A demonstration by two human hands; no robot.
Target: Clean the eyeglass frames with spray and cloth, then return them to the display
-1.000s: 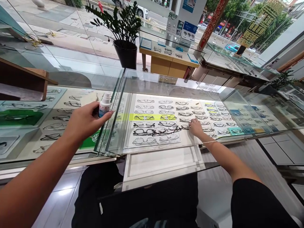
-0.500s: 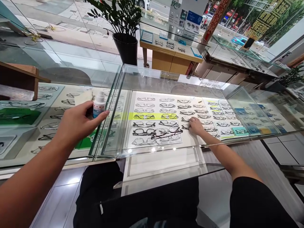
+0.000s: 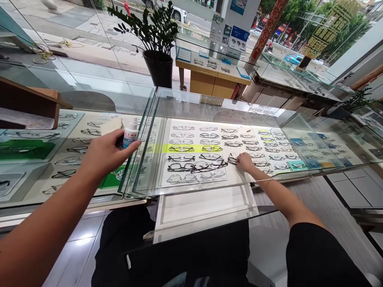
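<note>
In my left hand, fingers closed, is a small white spray bottle with a blue lower label. A cream cloth shows behind the same hand; whether the fingers grip it too I cannot tell. My right hand reaches down into the glass display case, its fingers pinched on dark-framed glasses. Just left of it, another dark pair of glasses lies across others on a tray. Rows of glasses on white panels surround the right hand.
Glass panes and the case's front edge stand between my body and the glasses. An open white drawer juts out below. A wooden box sits on the left counter. Behind the case stands a potted plant.
My right hand has shifted slightly toward me, and the glasses at its fingertips have moved out of their row. My left hand still holds the bottle. The view has tilted a little.
</note>
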